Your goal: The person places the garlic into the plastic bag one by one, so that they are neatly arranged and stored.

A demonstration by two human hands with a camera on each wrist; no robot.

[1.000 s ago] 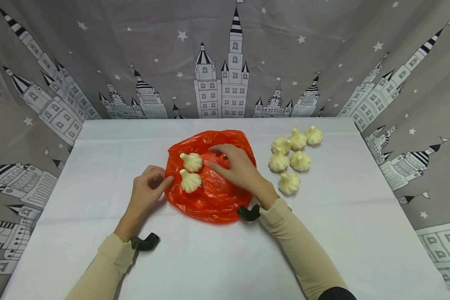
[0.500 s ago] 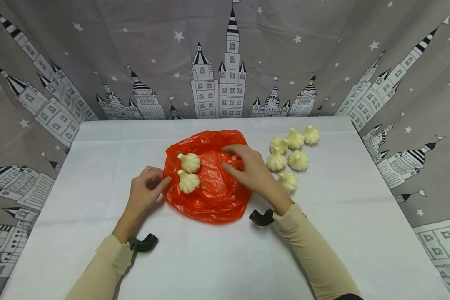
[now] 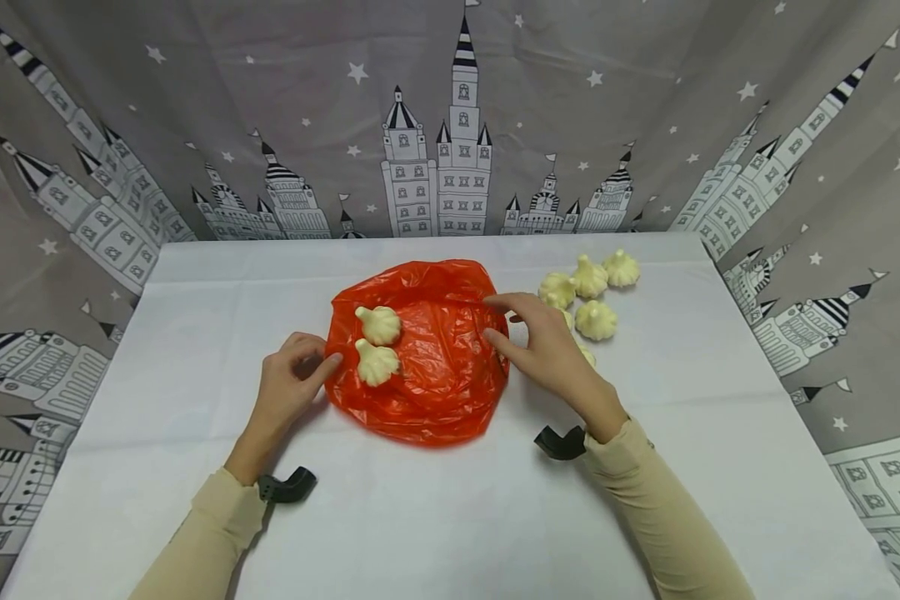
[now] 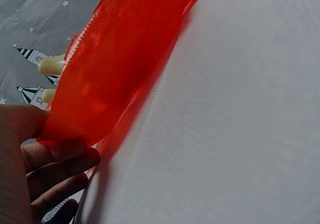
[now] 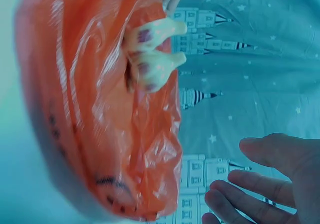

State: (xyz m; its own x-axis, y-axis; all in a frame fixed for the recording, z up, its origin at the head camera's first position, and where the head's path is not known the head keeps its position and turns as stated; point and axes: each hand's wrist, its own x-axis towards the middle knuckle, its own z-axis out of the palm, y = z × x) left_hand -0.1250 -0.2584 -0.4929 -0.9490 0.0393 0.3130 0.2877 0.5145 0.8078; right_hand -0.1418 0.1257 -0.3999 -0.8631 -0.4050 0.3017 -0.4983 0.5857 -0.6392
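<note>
A round red plastic bag point(image 3: 438, 383) lies spread on the white table in the head view. Two pale garlic bulbs, an upper one point(image 3: 379, 325) and a lower one point(image 3: 377, 363), rest on its left part, side by side. My left hand point(image 3: 288, 375) pinches the bag's left rim; the left wrist view shows thumb and fingers point(image 4: 60, 151) at the red film. Over the bag's right edge, my right hand point(image 3: 547, 346) has thumb and fingers apart with nothing between them. It partly hides the nearest bulbs of a garlic group point(image 3: 596, 320) to its right.
Several garlic bulbs stand close together at the back right, one point(image 3: 621, 268) near the far edge. The white table point(image 3: 420, 525) ends at a grey curtain point(image 3: 300, 67) printed with castles and stars. Dark wrist mounts point(image 3: 560, 443) stick out from both sleeves.
My right hand has moved right, from over the middle of the bag to its right edge, and now covers some of the grouped bulbs. The left hand keeps its place at the rim.
</note>
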